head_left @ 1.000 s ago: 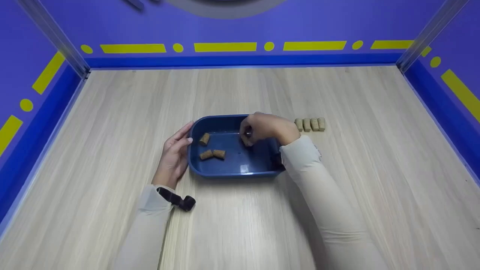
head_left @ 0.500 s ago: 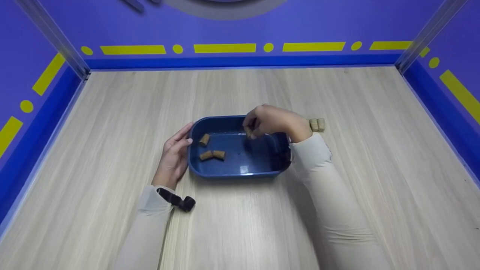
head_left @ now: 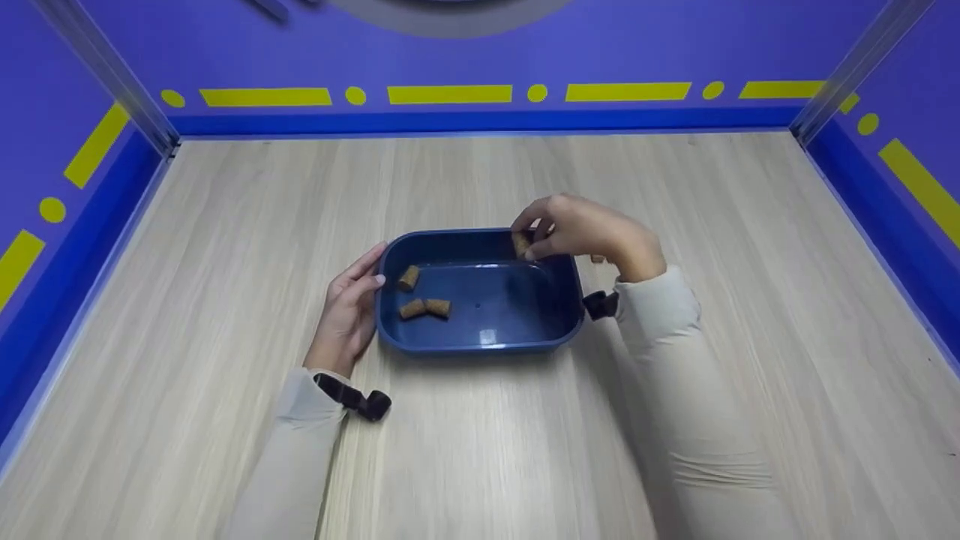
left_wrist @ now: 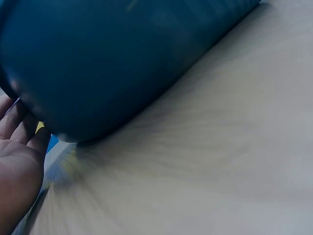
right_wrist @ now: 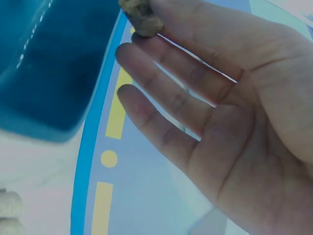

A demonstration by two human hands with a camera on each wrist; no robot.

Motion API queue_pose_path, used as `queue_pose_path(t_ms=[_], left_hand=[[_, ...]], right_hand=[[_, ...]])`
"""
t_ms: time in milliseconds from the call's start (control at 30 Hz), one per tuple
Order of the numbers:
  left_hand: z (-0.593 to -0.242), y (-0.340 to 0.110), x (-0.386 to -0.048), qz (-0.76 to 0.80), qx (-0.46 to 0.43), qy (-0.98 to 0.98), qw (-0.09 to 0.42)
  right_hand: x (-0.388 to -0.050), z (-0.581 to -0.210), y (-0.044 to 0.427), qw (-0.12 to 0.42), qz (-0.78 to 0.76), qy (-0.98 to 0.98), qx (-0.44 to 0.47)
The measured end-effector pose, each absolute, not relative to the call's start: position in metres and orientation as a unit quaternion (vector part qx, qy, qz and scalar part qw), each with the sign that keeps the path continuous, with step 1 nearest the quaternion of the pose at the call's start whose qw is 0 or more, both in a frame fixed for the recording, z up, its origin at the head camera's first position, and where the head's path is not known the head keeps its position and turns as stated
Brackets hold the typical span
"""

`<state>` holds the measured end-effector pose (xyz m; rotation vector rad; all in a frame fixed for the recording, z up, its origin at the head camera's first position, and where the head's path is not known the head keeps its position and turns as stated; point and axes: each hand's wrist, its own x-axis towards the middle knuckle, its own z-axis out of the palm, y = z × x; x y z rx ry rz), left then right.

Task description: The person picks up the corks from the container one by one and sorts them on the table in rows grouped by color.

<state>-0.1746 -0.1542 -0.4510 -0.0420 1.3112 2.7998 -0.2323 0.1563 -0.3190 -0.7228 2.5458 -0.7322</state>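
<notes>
A dark blue plastic basin (head_left: 480,349) stands on the table. My left hand (head_left: 346,319) rests against its left end, fingers along the outer wall and thumb tip at the rim; in the left wrist view the fingers (left_wrist: 17,122) look nearly straight. Between thumb and fingertips my right hand (head_left: 589,229) pinches a brown cork (head_left: 521,244) above the basin's back right corner. The other fingers of that hand are extended in the right wrist view. On the basin floor, toward the left, lie three corks: one farther back (head_left: 409,278), and two touching end to end (head_left: 438,308).
Right of the basin, part of a cork (head_left: 597,258) shows under the right hand, which hides the rest of that row. Pale corks (right_wrist: 10,204) appear at the right wrist view's lower left edge. Purple walls (head_left: 465,60) with yellow marks enclose the wooden table (head_left: 480,450).
My right hand has risen out of the basin and moved right and back with the cork. It now covers most of the cork row. The left hand and basin have stayed put.
</notes>
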Motion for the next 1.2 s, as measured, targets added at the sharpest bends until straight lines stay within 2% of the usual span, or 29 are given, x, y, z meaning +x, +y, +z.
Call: queue_pose_path(t_ms=[167, 433, 633, 1000, 1200], left_hand=[[-0.451, -0.154, -0.175, 0.904, -0.010, 0.427, 0.026], [-0.453, -0.155, -0.176, 0.903, -0.013, 0.429, 0.025], [-0.452, -0.155, -0.176, 0.900, -0.017, 0.435, 0.025], [-0.451, -0.155, -0.175, 0.898, -0.027, 0.439, 0.033], [-0.452, -0.154, -0.175, 0.900, -0.026, 0.433, 0.028]], right_hand=[[-0.232, -0.322, 0.172, 0.193, -0.280, 0.911, -0.233], [-0.232, -0.336, 0.197, 0.093, -0.294, 0.914, -0.264], [-0.231, -0.350, 0.213, 0.056, -0.315, 0.911, -0.261], [-0.223, -0.373, 0.241, 0.022, -0.351, 0.906, -0.237], [-0.221, -0.388, 0.252, 0.023, -0.348, 0.911, -0.220]])
